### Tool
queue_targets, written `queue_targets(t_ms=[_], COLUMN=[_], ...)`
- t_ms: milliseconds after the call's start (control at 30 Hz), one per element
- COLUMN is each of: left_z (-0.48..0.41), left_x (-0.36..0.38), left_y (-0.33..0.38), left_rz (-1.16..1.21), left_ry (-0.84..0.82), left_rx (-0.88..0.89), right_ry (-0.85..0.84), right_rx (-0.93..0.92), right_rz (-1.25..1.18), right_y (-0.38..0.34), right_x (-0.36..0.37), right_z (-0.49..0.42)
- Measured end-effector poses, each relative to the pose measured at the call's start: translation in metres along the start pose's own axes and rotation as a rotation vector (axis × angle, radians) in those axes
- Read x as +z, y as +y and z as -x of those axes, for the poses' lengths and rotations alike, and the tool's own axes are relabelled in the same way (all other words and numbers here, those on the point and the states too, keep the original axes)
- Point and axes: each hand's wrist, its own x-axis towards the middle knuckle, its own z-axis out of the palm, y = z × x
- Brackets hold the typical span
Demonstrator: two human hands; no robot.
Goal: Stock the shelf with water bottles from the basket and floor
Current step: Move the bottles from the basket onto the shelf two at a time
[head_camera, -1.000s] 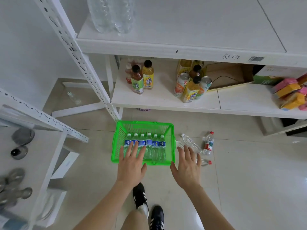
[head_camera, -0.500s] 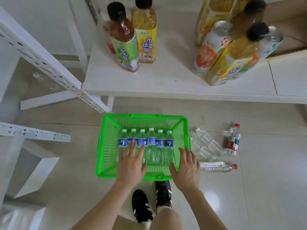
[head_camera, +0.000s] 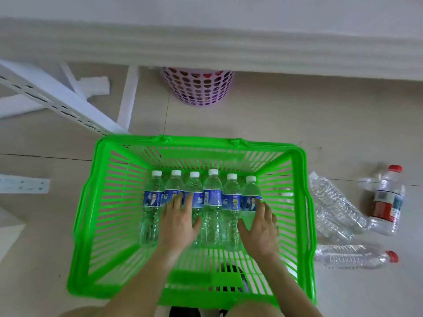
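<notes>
A lilac bin with heart-shaped holes (head_camera: 198,88) is standing at the back, a white foam block (head_camera: 97,85) is lying to its left, and a black shoe (head_camera: 183,312) is peeking in below.

bottles (head_camera: 212,197) in basket (head_camera: 201,143) | loose bottles (head_camera: 336,202) on floor (head_camera: 297,115), right of basket

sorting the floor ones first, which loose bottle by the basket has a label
The red-capped bottle farthest right: it alone wears a red-and-white label. The other red-capped bottle and the crumpled clear bottles are bare.
</notes>
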Motion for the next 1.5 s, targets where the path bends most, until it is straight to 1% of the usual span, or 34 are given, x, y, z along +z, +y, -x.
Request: queue_targets(t_ms=[133, 267, 400, 567, 833, 1000, 1167, 1267, 1367, 1433, 1500], left_z=[-0.015, -0.036, -0.054, -0.067, -0.089, -0.091, -0.086, -0.082, -0.077, -0.073, -0.07], left_x=[0.026, 0.038, 0.041, 0.04, 0.033, 0.03, 0.033, 0.034, 0.033, 0.032, 0.032], left_y=[-0.004, -0.003, 0.001, -0.004, -0.011, -0.005, -0.006, -0.008, -0.012, -0.015, -0.018], left_rz=[0.121, 0.213, 0.267, 0.225, 0.135, 0.117, 0.266, 0.357, 0.434, 0.482, 0.541], left_ry=[-0.012, 0.001, 0.007, 0.002, -0.121, -0.093, -0.029, -0.027, -0.025, -0.02, -0.021], left_rx=[-0.076, -0.09, -0.119, -0.089, -0.095, -0.159, -0.205, -0.223, -0.214, -0.189, -0.161], right_ry=[-0.016, 0.003, 0.007, -0.008, 0.016, 0.1, 0.124, 0.123, 0.143, 0.107, 0.044], right_rx=[0.043, 0.058, 0.06, 0.075, 0.071, 0.044, 0.05, 0.053, -0.048, -0.105, -0.099], right_rz=[0.01, 0.002, 0.053, 0.108, 0.095, 0.064, 0.021, 0.029, 0.048, -0.019, -0.082], right_y=[0.002, 0.007, 0.007, 0.007, 0.013, 0.011, 0.007, 0.002, -0.009, -0.015, -0.019], right_x=[0.021, 0.031, 0.035, 0.036, 0.038, 0.037, 0.03, 0.024, 0.014, 0.012, 0.016], right_z=[-0.014, -0.028, -0.036, -0.045, -0.051, -0.052, -0.054, -0.053, -0.054, -0.063, -0.076])
